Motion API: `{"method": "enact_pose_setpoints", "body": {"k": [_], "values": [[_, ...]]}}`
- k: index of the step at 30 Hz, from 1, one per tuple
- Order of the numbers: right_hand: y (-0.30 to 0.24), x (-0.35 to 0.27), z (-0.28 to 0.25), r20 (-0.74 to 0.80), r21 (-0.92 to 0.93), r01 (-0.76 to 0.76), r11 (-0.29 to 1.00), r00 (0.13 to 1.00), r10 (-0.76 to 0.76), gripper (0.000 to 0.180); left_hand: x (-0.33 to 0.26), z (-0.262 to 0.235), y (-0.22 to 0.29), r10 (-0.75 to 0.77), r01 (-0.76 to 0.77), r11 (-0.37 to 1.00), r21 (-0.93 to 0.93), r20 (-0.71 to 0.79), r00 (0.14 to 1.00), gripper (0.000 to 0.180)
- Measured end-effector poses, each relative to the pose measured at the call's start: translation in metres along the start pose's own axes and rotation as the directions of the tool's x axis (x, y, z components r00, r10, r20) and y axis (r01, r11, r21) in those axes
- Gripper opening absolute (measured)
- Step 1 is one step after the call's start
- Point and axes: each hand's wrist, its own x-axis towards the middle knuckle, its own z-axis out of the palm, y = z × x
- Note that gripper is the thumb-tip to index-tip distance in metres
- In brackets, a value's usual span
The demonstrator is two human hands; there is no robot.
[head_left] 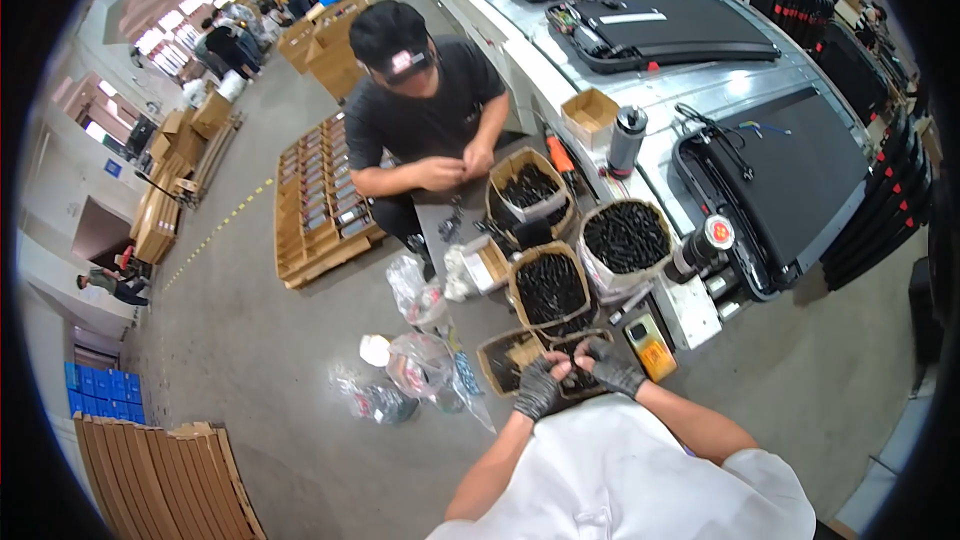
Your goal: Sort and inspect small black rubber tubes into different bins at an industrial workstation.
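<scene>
My left hand (541, 384) and my right hand (608, 366), in dark grey fingerless gloves, meet above small open cardboard boxes at the near end of the worktable. The fingertips of both are pinched close together; whatever they hold is too small to make out. Under the left hand lies a cardboard box (497, 364) with a few dark pieces. Another small box (577, 392) sits beneath both hands, partly hidden. Just beyond stands a box of black parts (549, 289), with a larger bag-lined tub of black parts (627, 237) to its right.
Across the worktable a co-worker (425, 110) sits with hands together near another box of black parts (528, 186). A yellow phone (650, 347) lies right of my hands. A conveyor (640, 90) carries black panels (780, 180). Plastic bags (420, 365) hang at the left.
</scene>
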Motion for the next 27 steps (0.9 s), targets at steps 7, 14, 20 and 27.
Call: {"method": "enact_pose_setpoints", "body": {"k": [7,14,20,27], "values": [[-0.041,-0.002,0.004,-0.057,-0.286,0.248,0.926,0.960,-0.274,0.013,0.010,-0.001,-0.012,-0.026,0.024,0.979,-0.205,-0.005,1.000,0.032],[-0.048,-0.009,0.002,0.005,-0.324,0.391,0.861,0.911,-0.412,0.009,0.001,0.006,0.009,0.005,-0.002,0.985,-0.173,0.021,1.000,0.036],[-0.054,-0.011,0.003,0.018,-0.344,0.398,0.851,0.909,-0.417,0.013,0.002,0.010,0.005,0.071,-0.067,0.977,-0.201,0.008,0.997,0.037],[-0.062,-0.012,0.005,-0.091,-0.225,0.292,0.929,0.943,-0.319,0.012,-0.003,0.003,0.021,-0.027,0.045,0.887,-0.460,0.046,0.999,0.042]]}}
